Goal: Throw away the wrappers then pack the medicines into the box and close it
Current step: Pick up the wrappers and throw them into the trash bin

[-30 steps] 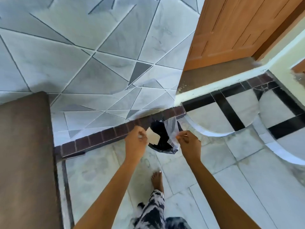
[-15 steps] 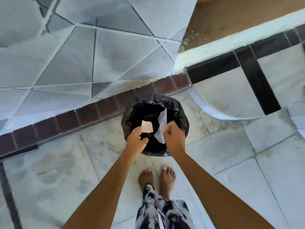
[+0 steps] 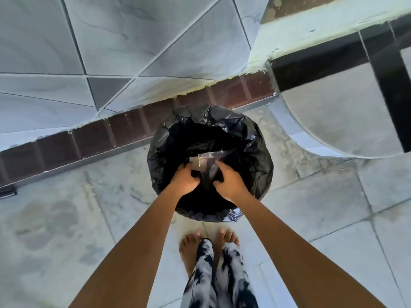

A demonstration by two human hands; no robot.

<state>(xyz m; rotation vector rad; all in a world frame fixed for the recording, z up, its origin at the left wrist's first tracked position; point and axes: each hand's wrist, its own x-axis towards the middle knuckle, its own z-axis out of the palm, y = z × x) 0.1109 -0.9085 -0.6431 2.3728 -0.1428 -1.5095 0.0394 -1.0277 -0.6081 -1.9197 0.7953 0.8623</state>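
A bin lined with a black plastic bag (image 3: 255,165) stands on the floor against a brown brick strip. Both my hands are inside its mouth. My left hand (image 3: 184,180) pinches a small beige paper wrapper (image 3: 196,164) at its fingertips. My right hand (image 3: 231,182) has a clear plastic wrapper (image 3: 212,156) at its thumb and fingers; the film spreads sideways over the dark opening and hangs down between the hands. No medicines or box are in view.
My bare feet (image 3: 191,241) stand just before the bin on pale stone tiles. A brown brick strip (image 3: 124,130) runs behind the bin below a grey tiled wall. A curved black-and-white floor inlay (image 3: 347,107) lies at the right.
I have stepped closer and bent over the bin, so it fills more of the view. Both hands went lower into its mouth with the wrappers.
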